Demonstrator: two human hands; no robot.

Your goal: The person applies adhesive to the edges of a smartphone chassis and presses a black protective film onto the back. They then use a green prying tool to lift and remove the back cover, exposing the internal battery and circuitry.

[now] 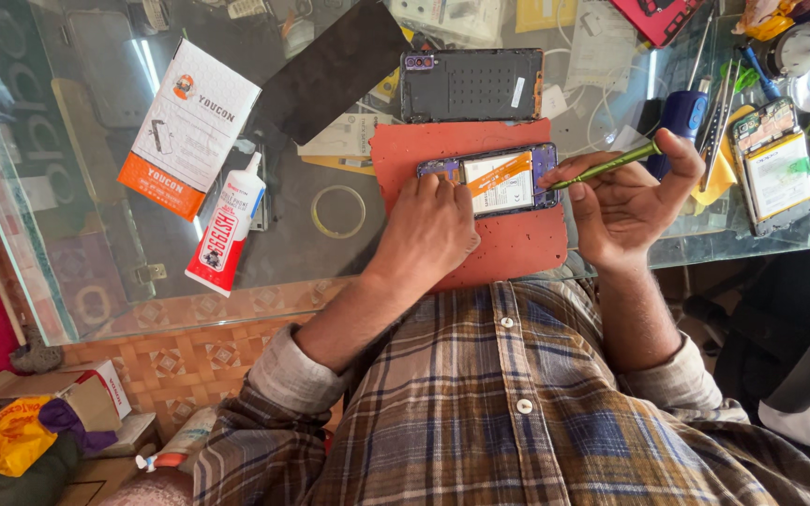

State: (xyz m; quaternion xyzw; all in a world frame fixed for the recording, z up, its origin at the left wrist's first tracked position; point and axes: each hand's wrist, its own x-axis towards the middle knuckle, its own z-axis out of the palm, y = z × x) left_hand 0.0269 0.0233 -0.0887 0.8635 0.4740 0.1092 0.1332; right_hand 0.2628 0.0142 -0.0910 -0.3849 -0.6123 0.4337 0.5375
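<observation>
Steadying the opened phone [503, 183] with left hand [430, 230], right hand [622, 201] gripping screwdriver [611, 165]

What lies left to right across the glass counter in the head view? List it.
Orange-and-white cardboard box → white-and-red glue tube → clear tape ring → left hand → opened purple phone → right hand holding a green screwdriver → loose phone battery.

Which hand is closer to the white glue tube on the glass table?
Left. The left hand presses on the opened phone, nearer the glue tube. The right hand, holding a green tool, is farther away.
</observation>
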